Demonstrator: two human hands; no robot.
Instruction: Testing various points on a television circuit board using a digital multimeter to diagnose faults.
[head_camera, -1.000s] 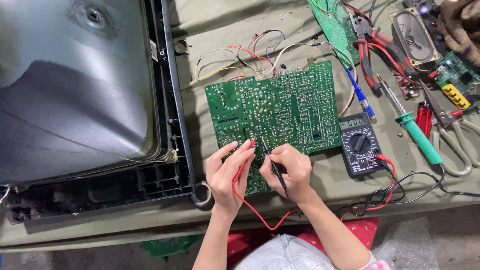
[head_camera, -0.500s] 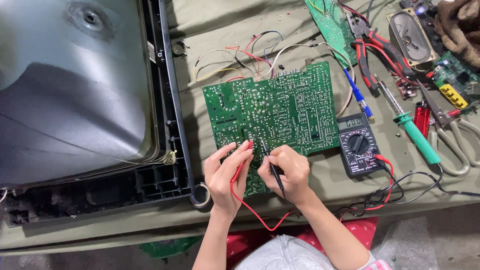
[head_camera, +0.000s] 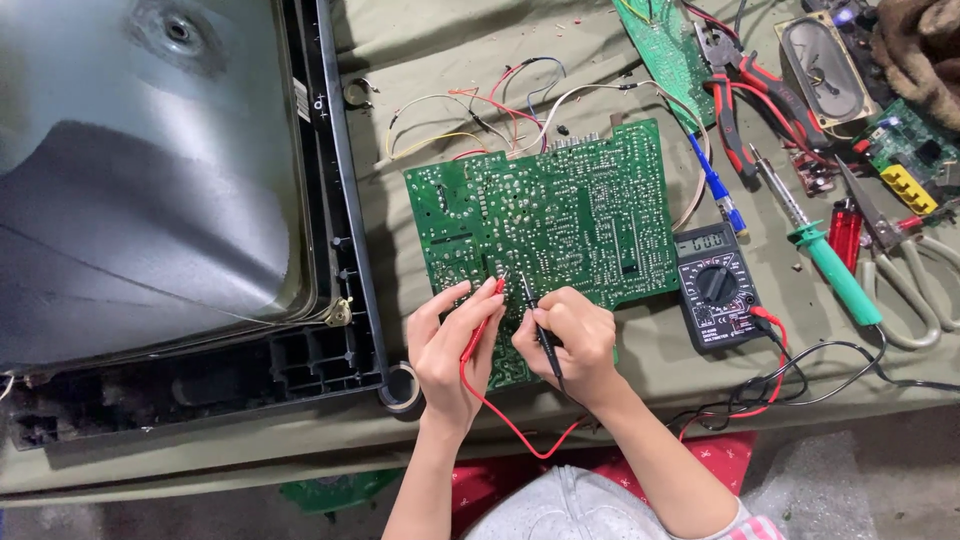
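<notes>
Fingers of left hand (head_camera: 447, 350) pinch red probe (head_camera: 484, 318); right hand (head_camera: 570, 340) grips black probe (head_camera: 540, 330) pen-style. Both tips converge on near edge of green circuit board (head_camera: 545, 225), long axes slanting away from body. Multimeter (head_camera: 716, 288) just right of board.

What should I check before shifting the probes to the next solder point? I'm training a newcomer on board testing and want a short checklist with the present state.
1. Red probe gripped in left hand, tip on the circuit board: ok.
2. Black probe gripped in right hand, tip on the board: ok.
3. Multimeter beside the board, display facing up: ok; whether the reading has settled: cannot tell.
4. Leads plugged into the meter: ok.
5. Board lying flat on the cloth: ok.
6. Soldering iron clear of the hands: ok; hot or cold: cannot tell.
</notes>
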